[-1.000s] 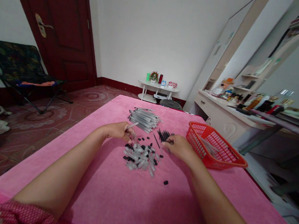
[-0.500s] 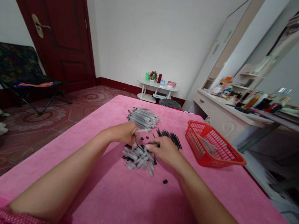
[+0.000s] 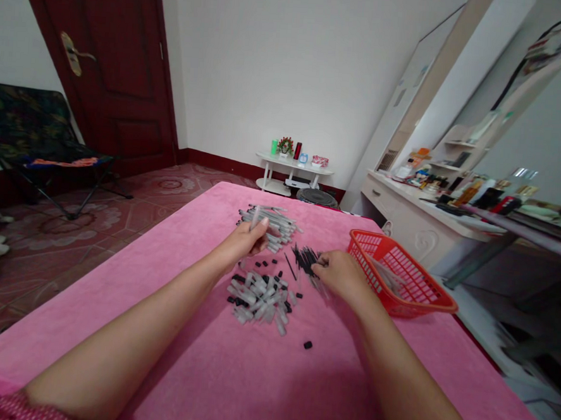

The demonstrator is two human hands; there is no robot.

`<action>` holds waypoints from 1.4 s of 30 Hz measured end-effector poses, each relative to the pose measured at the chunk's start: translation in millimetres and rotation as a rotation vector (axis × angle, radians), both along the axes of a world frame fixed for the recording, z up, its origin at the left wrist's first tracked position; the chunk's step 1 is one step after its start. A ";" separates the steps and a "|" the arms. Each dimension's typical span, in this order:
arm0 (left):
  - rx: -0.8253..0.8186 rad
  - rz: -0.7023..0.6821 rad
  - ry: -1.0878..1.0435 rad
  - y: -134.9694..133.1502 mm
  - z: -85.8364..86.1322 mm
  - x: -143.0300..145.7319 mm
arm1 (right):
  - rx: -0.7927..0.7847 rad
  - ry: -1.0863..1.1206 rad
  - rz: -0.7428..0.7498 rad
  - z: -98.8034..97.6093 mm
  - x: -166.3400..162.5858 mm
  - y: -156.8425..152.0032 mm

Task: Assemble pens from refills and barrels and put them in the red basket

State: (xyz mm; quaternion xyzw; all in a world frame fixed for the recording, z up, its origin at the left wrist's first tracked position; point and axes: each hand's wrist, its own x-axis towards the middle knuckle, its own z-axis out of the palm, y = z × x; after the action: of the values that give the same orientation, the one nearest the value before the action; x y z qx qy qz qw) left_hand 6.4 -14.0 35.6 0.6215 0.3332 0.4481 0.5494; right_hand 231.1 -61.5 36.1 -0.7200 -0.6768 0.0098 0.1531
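Observation:
My left hand (image 3: 251,238) is closed around a clear pen barrel (image 3: 255,216), which stands nearly upright out of the grip. Just beyond it lies a pile of translucent pen barrels (image 3: 282,226). At the right, my right hand (image 3: 341,272) has its fingers pinched at the near end of a heap of thin black pen refills (image 3: 303,257); the fingertips partly cover what they grip. Between the hands and closer to me is a heap of clear pen caps (image 3: 260,297), with small black plugs (image 3: 274,261) among and around them.
A red plastic basket (image 3: 427,304) holding some clear pieces stands at the right on the pink cloth (image 3: 204,370). One black plug (image 3: 307,345) lies apart near me. Past the table are a dresser (image 3: 404,202) and a low white stand (image 3: 265,157).
My left hand has lifted away from the cap heap with the barrel, now upright. My right hand has moved right, from the caps to the refills.

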 end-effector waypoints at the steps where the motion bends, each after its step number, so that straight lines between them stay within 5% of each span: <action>1: -0.027 -0.002 -0.029 -2.8 -1.4 3.9 | 0.027 -0.005 -0.021 0.0 2.8 0.6; 4: -0.058 -0.018 -0.068 -10.9 -8.0 16.8 | 0.063 0.121 0.027 1.0 -1.0 -1.2; 8: -0.026 -0.016 -0.086 -20.2 -18.3 31.6 | 0.018 0.413 0.333 2.4 -28.1 -11.3; 12: 0.028 -0.074 -0.096 -28.5 -22.7 38.1 | -0.017 0.455 0.460 4.5 -51.2 -21.8; 17: 0.260 -0.070 0.144 -35.5 -25.2 39.9 | 0.029 0.331 0.255 33.5 -21.6 -21.9; 21: 0.610 -0.089 0.539 -51.1 -32.1 47.5 | 0.174 0.045 -0.130 60.9 47.0 -22.5; 23: 0.750 -0.137 0.677 -62.9 -36.8 52.2 | 0.117 -0.084 -0.341 66.6 79.0 -24.5; 26: 0.867 -0.139 0.816 -77.4 -45.4 56.1 | 0.012 -0.127 -0.379 66.8 102.8 -25.2; 33: 0.915 -0.005 1.032 -77.0 -63.6 48.8 | 0.037 0.010 0.028 45.7 41.5 -14.5; 42: 0.941 0.065 1.068 -66.4 -62.4 11.2 | -0.069 0.310 0.337 -28.1 -30.8 -1.7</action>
State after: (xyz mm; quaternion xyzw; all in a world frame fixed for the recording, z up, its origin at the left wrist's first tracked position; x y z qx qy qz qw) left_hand 17.6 -80.4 -26.8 0.9172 0.3465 0.1947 -0.0291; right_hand 200.2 -63.3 8.0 -0.5913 -0.7553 0.1688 0.2266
